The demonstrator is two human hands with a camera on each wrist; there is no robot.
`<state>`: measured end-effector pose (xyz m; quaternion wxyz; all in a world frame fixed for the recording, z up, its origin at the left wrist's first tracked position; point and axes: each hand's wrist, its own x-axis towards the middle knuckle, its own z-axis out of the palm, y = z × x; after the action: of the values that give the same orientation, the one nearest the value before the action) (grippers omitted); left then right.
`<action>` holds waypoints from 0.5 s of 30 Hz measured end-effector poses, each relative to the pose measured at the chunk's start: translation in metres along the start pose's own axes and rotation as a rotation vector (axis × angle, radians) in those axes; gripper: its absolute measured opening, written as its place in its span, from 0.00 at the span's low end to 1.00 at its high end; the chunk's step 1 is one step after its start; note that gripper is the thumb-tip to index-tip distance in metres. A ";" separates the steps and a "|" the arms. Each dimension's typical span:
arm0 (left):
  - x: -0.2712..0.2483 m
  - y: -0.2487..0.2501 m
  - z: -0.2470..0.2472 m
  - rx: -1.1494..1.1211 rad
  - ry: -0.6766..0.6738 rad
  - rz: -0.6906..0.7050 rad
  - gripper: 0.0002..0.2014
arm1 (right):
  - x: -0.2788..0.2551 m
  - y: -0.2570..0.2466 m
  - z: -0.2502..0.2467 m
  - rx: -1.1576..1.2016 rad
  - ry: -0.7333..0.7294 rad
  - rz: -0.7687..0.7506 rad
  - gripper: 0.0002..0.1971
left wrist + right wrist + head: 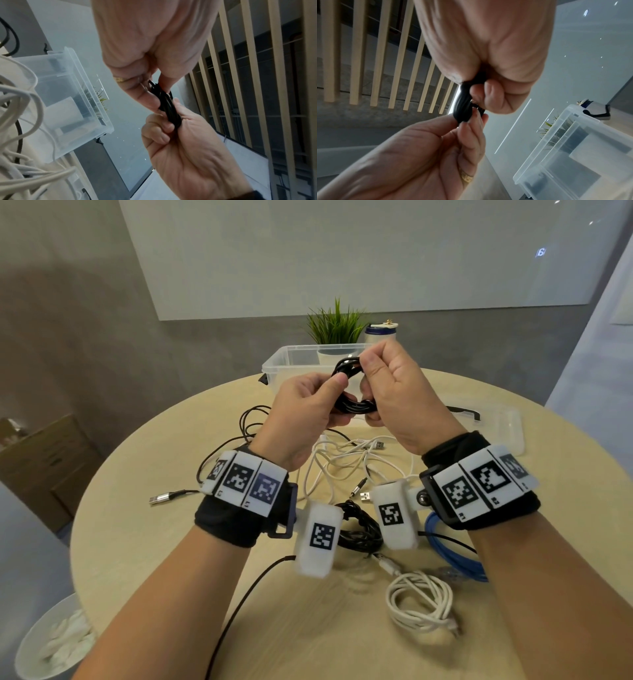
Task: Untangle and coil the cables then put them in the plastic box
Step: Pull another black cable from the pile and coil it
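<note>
Nearest the person, a coiled white cable (419, 599), a blue cable (452, 556) and a loose tangle of white cables (346, 460) lay on the round table (144, 508). Above them the left hand (301, 412) and right hand (397, 398) each had fingers curled round a small black cable coil (352, 405), pinching it at opposite sides. Beyond stood the open plastic box (277, 364); if either pinch loosened, the springy loops would probably fan open before reaching it, and a dropped coil might snag the tangle below.
</note>
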<state>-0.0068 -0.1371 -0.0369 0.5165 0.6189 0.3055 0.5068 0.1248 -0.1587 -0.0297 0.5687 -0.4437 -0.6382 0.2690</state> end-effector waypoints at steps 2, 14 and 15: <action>0.000 0.000 -0.001 0.055 0.017 0.009 0.08 | 0.001 0.001 0.001 0.004 -0.015 0.011 0.09; 0.003 0.001 -0.006 0.281 0.121 0.075 0.06 | 0.000 0.002 0.010 -0.052 -0.060 -0.050 0.10; 0.003 0.001 -0.006 0.273 0.130 0.070 0.06 | -0.001 0.001 0.010 -0.054 -0.069 -0.062 0.10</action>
<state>-0.0117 -0.1328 -0.0353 0.3886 0.6597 0.3825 0.5173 0.1151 -0.1569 -0.0334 0.5421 -0.4293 -0.6780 0.2490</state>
